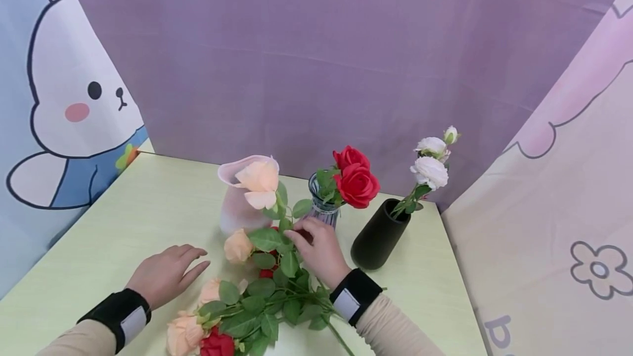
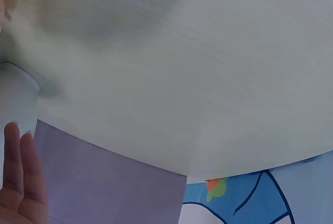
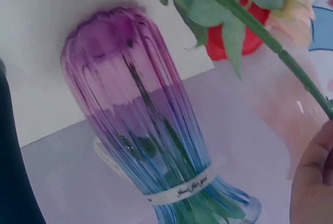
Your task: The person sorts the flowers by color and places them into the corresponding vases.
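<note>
Your right hand (image 1: 320, 250) pinches the green plastic-like stem (image 3: 270, 41) of the peach, cloth-like rose (image 1: 261, 179), in front of the pale pink, wavy-rimmed vase (image 1: 237, 210). Your left hand (image 1: 164, 273), at the left, is empty, fingers loose. Best pinch softly and keep the stem steady.

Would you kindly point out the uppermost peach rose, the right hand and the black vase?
Uppermost peach rose (image 1: 262, 178), head view: petals.
Right hand (image 1: 321, 249), head view: back of hand.
Black vase (image 1: 379, 237), head view: side wall.
</note>
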The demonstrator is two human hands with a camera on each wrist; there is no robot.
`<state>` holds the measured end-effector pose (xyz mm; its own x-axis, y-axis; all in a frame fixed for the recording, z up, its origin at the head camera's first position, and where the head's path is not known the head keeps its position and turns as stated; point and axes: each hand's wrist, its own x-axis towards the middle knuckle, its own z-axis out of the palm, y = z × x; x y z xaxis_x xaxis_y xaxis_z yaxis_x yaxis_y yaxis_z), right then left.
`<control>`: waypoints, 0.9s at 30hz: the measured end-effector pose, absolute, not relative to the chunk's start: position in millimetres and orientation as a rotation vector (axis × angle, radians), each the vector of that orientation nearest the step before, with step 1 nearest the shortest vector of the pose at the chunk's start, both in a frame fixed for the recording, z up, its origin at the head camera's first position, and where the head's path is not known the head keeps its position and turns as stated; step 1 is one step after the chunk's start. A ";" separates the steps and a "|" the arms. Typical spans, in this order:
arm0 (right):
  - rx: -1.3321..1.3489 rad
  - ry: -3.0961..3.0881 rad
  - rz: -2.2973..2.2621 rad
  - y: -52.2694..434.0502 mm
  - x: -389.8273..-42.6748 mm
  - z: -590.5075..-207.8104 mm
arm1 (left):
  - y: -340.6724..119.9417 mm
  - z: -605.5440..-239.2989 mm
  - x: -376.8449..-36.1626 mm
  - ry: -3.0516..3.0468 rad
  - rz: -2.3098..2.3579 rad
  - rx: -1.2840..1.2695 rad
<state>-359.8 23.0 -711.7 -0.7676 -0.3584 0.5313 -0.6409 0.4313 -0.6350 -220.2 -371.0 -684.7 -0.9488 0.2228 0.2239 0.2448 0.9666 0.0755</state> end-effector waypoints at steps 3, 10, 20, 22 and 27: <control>0.865 -2.353 1.375 25.2 -357.3 -696.3 | -343.1 -631.3 -205.4 -2.949 -0.173 -0.334; 0.826 -2.257 1.668 29.9 -346.8 -661.3 | -299.0 -552.1 -181.1 -2.959 -0.147 -0.348; 0.776 -2.118 1.723 34.4 -336.4 -590.8 | -358.5 -670.7 -235.1 -2.838 -0.144 -0.435; 0.789 -2.094 1.716 35.5 -335.8 -578.5 | -375.3 -706.4 -253.0 -2.831 -0.119 -0.436; 0.817 -2.009 1.810 37.8 -336.8 -550.5 | -411.1 -785.0 -297.6 -2.772 -0.042 -0.427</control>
